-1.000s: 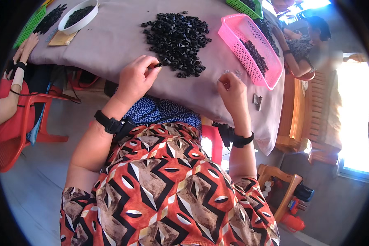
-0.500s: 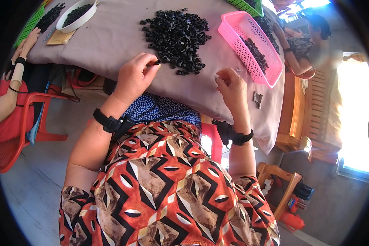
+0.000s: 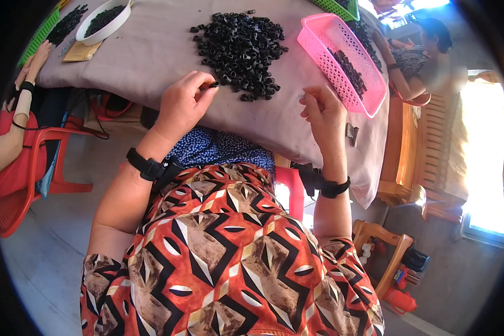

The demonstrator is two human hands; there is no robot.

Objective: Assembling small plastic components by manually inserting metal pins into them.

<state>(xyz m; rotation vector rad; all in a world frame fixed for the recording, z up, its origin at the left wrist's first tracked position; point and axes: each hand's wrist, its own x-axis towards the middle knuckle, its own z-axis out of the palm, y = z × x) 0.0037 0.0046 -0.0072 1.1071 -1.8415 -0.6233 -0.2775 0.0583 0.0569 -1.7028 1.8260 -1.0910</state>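
Note:
Between the thumb and forefinger of my left hand [image 3: 183,103] is a small black ring-like piece [image 3: 214,84], its end sticking out at the fingertips. A large heap of similar small black rings [image 3: 241,50] lies on the cloth just beyond that hand. My right hand [image 3: 325,112] hovers near the table's front edge with its fingers curled together. What it pinches, if anything, is too small to make out. Right beyond it stands a pink perforated basket [image 3: 319,53] with a pile of thin black pieces [image 3: 348,73] inside.
A grey cloth covers the table [image 3: 151,39]. A white oval bowl [image 3: 109,31] of black pieces and a brown cardboard piece [image 3: 84,51] lie at far left. Co-workers sit at both sides, one on a red chair [image 3: 45,151]. A dark scrap [image 3: 351,134] lies by my right wrist.
My right hand has shifted a little to the right and away from me, its fingers curling more. The left hand keeps its pinch on the black ring, almost still.

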